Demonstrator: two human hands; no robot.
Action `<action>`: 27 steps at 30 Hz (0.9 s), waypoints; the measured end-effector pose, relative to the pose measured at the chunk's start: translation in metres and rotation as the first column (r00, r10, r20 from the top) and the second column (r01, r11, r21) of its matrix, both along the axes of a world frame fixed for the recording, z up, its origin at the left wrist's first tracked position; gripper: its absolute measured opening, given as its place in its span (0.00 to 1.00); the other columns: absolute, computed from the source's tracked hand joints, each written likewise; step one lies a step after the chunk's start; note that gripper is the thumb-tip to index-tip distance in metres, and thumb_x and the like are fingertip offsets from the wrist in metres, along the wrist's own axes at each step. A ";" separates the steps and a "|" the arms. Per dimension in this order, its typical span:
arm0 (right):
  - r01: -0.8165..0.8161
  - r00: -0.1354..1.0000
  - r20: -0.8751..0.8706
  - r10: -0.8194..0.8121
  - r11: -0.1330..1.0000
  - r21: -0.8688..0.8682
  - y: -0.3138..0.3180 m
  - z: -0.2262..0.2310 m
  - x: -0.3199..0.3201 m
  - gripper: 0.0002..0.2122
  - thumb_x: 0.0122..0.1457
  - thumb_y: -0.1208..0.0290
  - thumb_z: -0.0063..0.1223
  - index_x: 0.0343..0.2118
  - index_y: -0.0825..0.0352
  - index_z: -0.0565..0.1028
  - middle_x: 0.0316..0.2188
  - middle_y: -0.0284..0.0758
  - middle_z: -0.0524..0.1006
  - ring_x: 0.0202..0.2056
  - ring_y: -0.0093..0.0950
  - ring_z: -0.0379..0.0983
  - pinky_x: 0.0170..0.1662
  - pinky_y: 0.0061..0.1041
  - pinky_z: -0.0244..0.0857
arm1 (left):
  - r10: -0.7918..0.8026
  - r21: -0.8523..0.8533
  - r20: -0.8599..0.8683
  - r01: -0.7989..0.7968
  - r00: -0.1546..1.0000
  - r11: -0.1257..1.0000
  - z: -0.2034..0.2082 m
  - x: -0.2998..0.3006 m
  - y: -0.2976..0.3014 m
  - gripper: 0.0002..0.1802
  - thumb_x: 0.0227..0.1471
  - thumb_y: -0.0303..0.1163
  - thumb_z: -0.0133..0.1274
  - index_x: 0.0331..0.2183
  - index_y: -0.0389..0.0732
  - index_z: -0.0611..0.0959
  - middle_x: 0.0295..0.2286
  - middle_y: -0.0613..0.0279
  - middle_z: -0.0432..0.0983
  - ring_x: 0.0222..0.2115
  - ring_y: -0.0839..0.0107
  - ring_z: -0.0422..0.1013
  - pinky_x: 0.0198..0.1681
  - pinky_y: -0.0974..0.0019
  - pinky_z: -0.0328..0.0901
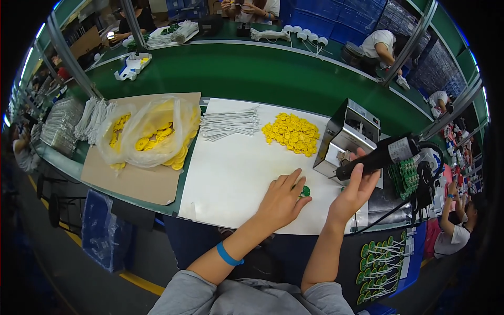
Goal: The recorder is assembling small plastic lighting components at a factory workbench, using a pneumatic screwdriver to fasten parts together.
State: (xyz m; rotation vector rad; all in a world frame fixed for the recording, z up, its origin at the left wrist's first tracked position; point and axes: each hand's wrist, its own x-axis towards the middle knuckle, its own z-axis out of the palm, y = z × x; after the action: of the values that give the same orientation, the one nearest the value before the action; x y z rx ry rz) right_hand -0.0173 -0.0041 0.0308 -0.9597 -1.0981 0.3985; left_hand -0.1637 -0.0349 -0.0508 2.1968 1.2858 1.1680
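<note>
My left hand (280, 200) lies low over the white work sheet (226, 181), thumb and forefinger against the edge of a small round green circuit board (305, 191). Part of the board is covered by those fingers. In my right hand (353, 195) is a black electric screwdriver (375, 157), tilted with its dark nose toward the lower left. Just beyond its nose stands a metal screw feeder (350, 131). Farther off on the sheet are a heap of small yellow discs (291, 133) and a bundle of white cable ties or wires (229, 123); which, I cannot tell.
At the left, clear bags of yellow discs (157, 128) sit on a cardboard sheet (134, 186). A stack of green boards (404, 178) and a black cable (391, 210) lie right. Wired green boards (380, 268) rest lower right. Metal posts (68, 52) frame the bench; co-workers sit beyond.
</note>
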 end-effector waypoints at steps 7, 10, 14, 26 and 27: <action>0.237 0.764 0.449 -0.463 0.849 0.472 -0.019 0.021 -0.019 0.21 0.64 0.82 0.49 0.60 0.73 0.66 0.64 0.46 0.67 0.65 0.38 0.63 0.68 0.40 0.53 | -0.058 -0.031 0.009 0.058 0.998 0.998 0.011 -0.009 -0.009 0.20 0.54 0.30 0.63 0.49 0.36 0.81 0.54 0.48 0.74 0.52 0.51 0.70 0.54 0.51 0.66; -0.041 0.812 0.583 -0.030 0.993 0.109 -0.012 0.034 -0.049 0.10 0.60 0.83 0.56 0.45 0.72 0.77 0.42 0.44 0.81 0.45 0.40 0.78 0.53 0.36 0.69 | -0.108 -0.090 0.084 0.116 0.991 0.989 0.012 -0.019 -0.015 0.19 0.52 0.26 0.63 0.47 0.36 0.82 0.48 0.50 0.76 0.47 0.51 0.72 0.50 0.52 0.68; -0.197 0.539 0.626 0.564 0.807 -0.557 0.015 0.031 -0.080 0.13 0.65 0.66 0.58 0.47 0.68 0.82 0.35 0.43 0.85 0.37 0.38 0.82 0.41 0.33 0.74 | -0.162 -0.132 0.246 0.199 0.956 0.971 0.030 -0.049 -0.029 0.18 0.49 0.20 0.63 0.45 0.36 0.83 0.41 0.50 0.76 0.41 0.49 0.74 0.45 0.53 0.70; -0.108 0.417 0.791 0.448 0.889 -0.446 0.099 -0.009 -0.180 0.07 0.60 0.70 0.59 0.37 0.68 0.81 0.37 0.44 0.83 0.38 0.45 0.80 0.43 0.42 0.74 | -0.286 0.061 0.237 0.279 0.929 0.958 0.048 -0.110 -0.058 0.16 0.51 0.20 0.62 0.44 0.36 0.83 0.40 0.52 0.75 0.43 0.51 0.73 0.48 0.55 0.69; -0.082 0.403 0.807 0.432 0.895 -0.438 0.099 -0.009 -0.185 0.07 0.60 0.71 0.60 0.36 0.69 0.81 0.36 0.44 0.82 0.36 0.44 0.80 0.42 0.40 0.74 | -0.276 0.074 0.251 0.266 0.928 0.961 0.049 -0.113 -0.059 0.16 0.51 0.20 0.62 0.44 0.36 0.83 0.40 0.52 0.75 0.43 0.51 0.73 0.49 0.55 0.69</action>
State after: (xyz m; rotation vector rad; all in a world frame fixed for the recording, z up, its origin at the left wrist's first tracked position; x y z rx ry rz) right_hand -0.2021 0.0950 0.0219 -1.3593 -2.2715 0.3229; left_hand -0.2772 -0.0939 -0.0015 2.0805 0.8298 1.3210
